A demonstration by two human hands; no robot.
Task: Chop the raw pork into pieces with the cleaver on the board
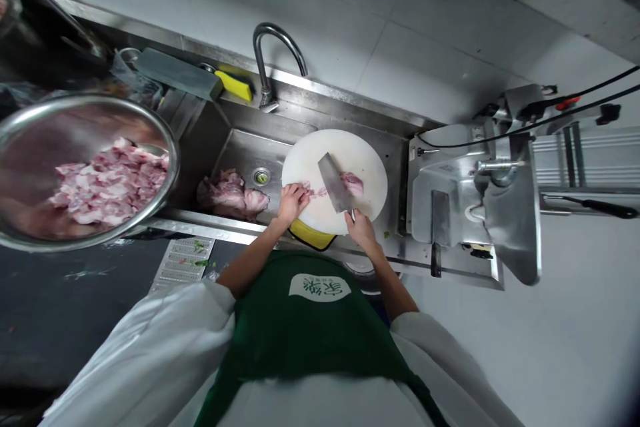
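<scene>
My right hand point(361, 231) is wrapped round the handle of a cleaver point(334, 181), whose broad blade lies slanted over a round white cutting board point(305, 153). To the right of the blade sits a chunk of raw meat point(353, 183). Small raw meat pieces point(319, 192) lie in a row left of the blade. At the board's left edge, my left hand point(293, 202) has its fingers curled down over the end of that row. The board rests across a metal sink point(250, 140), with yellow material point(311, 235) under its near edge.
Larger raw meat point(233, 195) lies in the sink beside the drain, below a faucet point(267, 67). A big steel bowl point(173, 153) of cut meat stands at left. At right are a meat slicer point(510, 213) and a second cleaver point(440, 220). A yellow-handled tool point(234, 85) lies behind.
</scene>
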